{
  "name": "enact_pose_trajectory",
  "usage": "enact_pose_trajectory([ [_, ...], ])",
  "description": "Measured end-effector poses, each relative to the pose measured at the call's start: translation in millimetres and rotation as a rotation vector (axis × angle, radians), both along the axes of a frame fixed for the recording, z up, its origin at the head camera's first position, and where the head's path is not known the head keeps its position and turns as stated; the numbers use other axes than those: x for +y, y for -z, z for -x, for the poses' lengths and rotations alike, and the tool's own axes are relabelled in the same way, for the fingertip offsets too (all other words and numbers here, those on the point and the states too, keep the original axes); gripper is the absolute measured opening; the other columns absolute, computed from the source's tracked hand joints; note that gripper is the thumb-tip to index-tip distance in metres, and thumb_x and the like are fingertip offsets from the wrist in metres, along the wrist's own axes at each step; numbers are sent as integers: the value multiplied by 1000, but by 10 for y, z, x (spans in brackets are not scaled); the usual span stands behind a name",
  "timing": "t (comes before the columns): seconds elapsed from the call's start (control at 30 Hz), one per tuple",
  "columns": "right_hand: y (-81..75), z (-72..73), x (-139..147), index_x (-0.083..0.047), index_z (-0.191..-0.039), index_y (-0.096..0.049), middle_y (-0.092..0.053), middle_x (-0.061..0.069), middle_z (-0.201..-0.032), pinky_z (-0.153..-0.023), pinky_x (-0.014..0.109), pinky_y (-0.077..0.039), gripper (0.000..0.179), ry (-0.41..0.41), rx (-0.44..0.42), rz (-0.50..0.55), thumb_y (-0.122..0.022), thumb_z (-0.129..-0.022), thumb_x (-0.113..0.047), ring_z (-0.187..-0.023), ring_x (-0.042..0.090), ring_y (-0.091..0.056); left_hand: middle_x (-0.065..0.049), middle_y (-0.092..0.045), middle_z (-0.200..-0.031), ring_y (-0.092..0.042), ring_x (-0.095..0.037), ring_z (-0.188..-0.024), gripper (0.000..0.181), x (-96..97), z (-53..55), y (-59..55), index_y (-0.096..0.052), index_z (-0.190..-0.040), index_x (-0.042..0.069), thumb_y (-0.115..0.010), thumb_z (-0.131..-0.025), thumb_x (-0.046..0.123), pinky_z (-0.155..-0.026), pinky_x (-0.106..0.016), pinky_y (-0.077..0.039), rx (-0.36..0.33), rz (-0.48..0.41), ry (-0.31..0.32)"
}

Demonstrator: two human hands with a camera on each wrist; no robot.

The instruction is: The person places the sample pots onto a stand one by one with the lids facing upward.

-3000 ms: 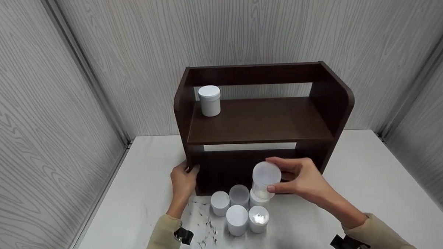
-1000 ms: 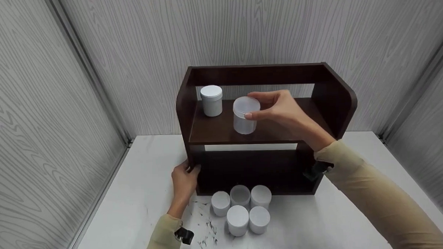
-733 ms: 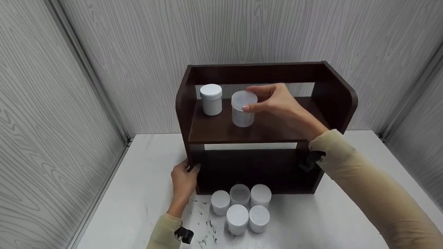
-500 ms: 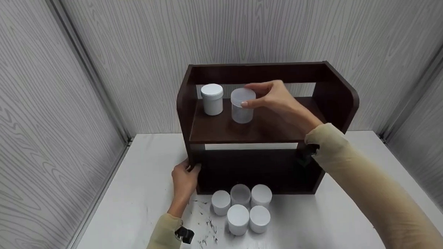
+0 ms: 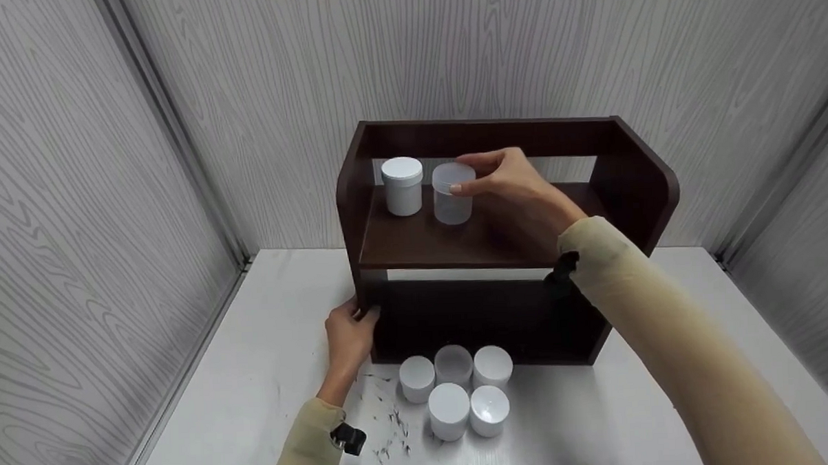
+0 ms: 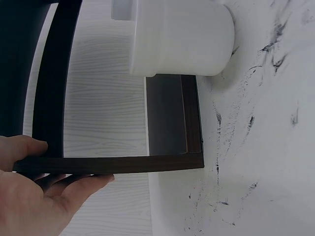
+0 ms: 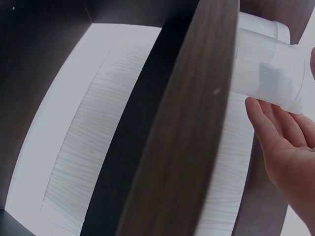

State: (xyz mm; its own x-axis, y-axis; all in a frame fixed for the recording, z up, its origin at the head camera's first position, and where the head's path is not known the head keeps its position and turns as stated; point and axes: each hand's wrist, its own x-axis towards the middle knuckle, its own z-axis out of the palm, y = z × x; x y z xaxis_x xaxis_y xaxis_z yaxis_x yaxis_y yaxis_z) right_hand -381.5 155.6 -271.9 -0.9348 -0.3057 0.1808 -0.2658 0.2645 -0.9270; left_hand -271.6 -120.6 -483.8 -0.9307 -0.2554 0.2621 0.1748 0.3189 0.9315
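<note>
My right hand (image 5: 512, 177) pinches a translucent plastic jar (image 5: 452, 207) by its rim, between thumb and fingers. The jar is upright at the upper board of a dark brown two-tier shelf (image 5: 397, 248); I cannot tell whether its base touches the board. Just left of it stands a white lidded jar (image 5: 404, 197). My left hand (image 5: 349, 334) grips the left side panel low down, thumb on the inner face and fingers outside, as the left wrist view also shows. The right wrist view has the translucent jar (image 7: 275, 71) partly behind the shelf board.
On the white table (image 5: 274, 375), in front of the shelf, several jars stand close together, among them a white jar (image 5: 449, 410) and a greyish translucent jar (image 5: 453, 365). Dark marks streak the tabletop beside them. Grey wood-patterned panels (image 5: 483, 51) enclose the back and sides.
My right hand has lifted the translucent jar from above the group on the table to the upper board, then moved it slightly farther back. My left hand keeps its grip on the side panel.
</note>
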Motion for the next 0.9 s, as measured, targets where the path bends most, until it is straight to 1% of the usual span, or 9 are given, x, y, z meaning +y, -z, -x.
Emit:
enact_pose_trajectory([
  [0.13, 7, 54, -5, -2, -140, -67, -69, 13, -137, -96, 30, -55, 65, 2, -18, -3, -93, -82, -14, -116, 19, -66, -26, -72, -122, -70, -36, -115, 38, 5, -4, 5, -68, -129, -12, -67, -98, 9, -97, -48, -57, 2, -5, 7],
  [0.23, 4, 81, 3, -3, -141, -67, -68, 13, -138, -95, 30, -56, 65, -8, -34, 6, -93, -82, -14, -115, 19, -67, -28, -69, -126, -68, -38, -118, 41, 11, -8, 5, -65, -132, -13, -66, -99, 10, -98, -49, -56, -4, -11, 18],
  [0.3, -2, 94, 11, -3, -141, -66, -69, 14, -135, -93, 31, -58, 65, -20, -45, 23, -92, -83, -13, -111, 20, -68, -29, -68, -129, -66, -39, -121, 43, 17, -9, -2, -62, -134, -15, -66, -99, 10, -99, -49, -55, -11, -17, 27],
  [0.47, -5, 139, 37, -3, -142, -66, -70, 16, -128, -91, 34, -59, 65, -33, -69, 41, -92, -83, -12, -104, 20, -70, -32, -64, -134, -64, -41, -124, 46, 24, -17, -21, -58, -137, -17, -65, -100, 9, -101, -49, -54, -17, -31, 43],
  [0.63, 12, 191, 34, -4, -141, -66, -69, 15, -131, -91, 33, -59, 63, -36, -89, 29, -91, -83, -10, -102, 18, -69, -32, -63, -135, -63, -41, -125, 46, 26, -33, -18, -57, -138, -17, -65, -100, 7, -102, -50, -53, -16, -29, 41],
  [0.8, 9, 216, 13, -2, -142, -65, -69, 15, -131, -96, 37, -57, 65, -54, -120, 58, -91, -83, -7, -106, 20, -69, -31, -65, -132, -64, -40, -123, 43, 34, -43, -24, -60, -135, -16, -66, -99, 7, -101, -50, -54, -3, -25, 34],
  [0.9, 5, 231, 7, -1, -144, -63, -68, 17, -133, -99, 38, -56, 67, -71, -142, 88, -90, -83, -5, -110, 22, -68, -30, -66, -131, -64, -40, -123, 42, 33, -44, -33, -62, -134, -16, -67, -99, 7, -101, -50, -54, -1, -23, 29],
])
